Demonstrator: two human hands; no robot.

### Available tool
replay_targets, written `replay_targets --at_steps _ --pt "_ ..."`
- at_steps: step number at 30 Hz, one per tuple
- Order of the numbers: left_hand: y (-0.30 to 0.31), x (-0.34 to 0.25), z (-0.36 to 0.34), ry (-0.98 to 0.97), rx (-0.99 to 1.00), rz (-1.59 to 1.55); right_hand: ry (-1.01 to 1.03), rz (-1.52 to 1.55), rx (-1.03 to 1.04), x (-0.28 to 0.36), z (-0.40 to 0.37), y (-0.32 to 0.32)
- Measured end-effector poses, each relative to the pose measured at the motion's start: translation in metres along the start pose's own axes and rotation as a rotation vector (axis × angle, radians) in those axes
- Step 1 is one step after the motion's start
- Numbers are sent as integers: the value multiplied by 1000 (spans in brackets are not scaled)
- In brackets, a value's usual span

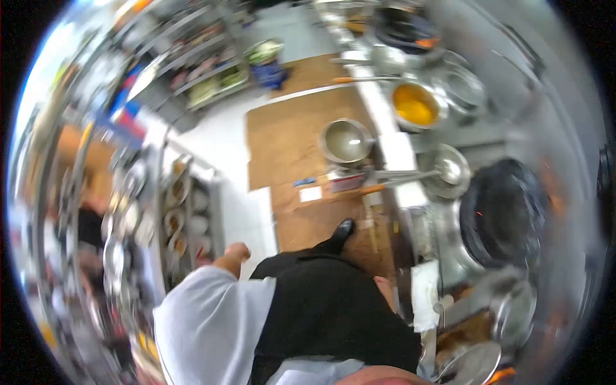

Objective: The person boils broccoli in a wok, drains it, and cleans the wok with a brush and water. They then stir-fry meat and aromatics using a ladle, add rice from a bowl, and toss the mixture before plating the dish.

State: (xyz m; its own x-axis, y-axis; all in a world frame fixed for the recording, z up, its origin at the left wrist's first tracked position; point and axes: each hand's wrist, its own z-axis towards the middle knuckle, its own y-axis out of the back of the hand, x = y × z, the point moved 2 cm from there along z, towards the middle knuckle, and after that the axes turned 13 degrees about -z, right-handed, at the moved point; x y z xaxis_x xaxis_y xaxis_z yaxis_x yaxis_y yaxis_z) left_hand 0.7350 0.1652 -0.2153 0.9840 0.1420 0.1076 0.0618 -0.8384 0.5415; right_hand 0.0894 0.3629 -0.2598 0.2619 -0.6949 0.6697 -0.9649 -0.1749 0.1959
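My left hand (239, 251) hangs at my side, below a white sleeve, beside the racks of bowls. It is small and slightly blurred; its fingers look curled in, and nothing shows in them. On the other side, a strip of skin (385, 290) between my black apron (333, 308) and the counter edge belongs to my right arm or hand; its fingers are hidden. A white cloth (425, 295) lies on the counter edge close to it. Further along, a ladle (440, 172) rests in a metal pan, its orange-tipped handle sticking out over the floor.
A black wok (504, 213) sits on the stove, right. Beyond are a pot of orange liquid (415, 104) and metal lids. A metal pot (346, 141) stands near the counter, above brown cardboard (276, 141) on the floor. Shelves with bowls (174, 221) line the left side.
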Motion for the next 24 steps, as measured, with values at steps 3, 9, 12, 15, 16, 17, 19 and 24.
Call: replay_targets --at_steps 3,9,12,15,16,17,19,24 --pt "-96 115 11 -545 142 581 -178 19 -122 -26 15 8" --pt "-152 72 -85 329 -268 -1054 -80 -309 -116 81 67 14" --pt "-186 35 -72 219 -133 -957 56 -436 -47 158 95 -28" --pt "-187 58 -46 208 -467 -1172 166 -511 22 232 109 -86" --pt "-171 84 -38 274 -538 -1302 197 -533 45 254 112 -106" --pt "-149 121 -33 348 -605 -1433 225 -561 70 274 114 -128" --pt "-86 192 -59 434 -1092 -1536 261 -617 123 308 117 -168" --pt "39 428 -93 395 -1410 -1524 317 -724 168 371 125 -237"
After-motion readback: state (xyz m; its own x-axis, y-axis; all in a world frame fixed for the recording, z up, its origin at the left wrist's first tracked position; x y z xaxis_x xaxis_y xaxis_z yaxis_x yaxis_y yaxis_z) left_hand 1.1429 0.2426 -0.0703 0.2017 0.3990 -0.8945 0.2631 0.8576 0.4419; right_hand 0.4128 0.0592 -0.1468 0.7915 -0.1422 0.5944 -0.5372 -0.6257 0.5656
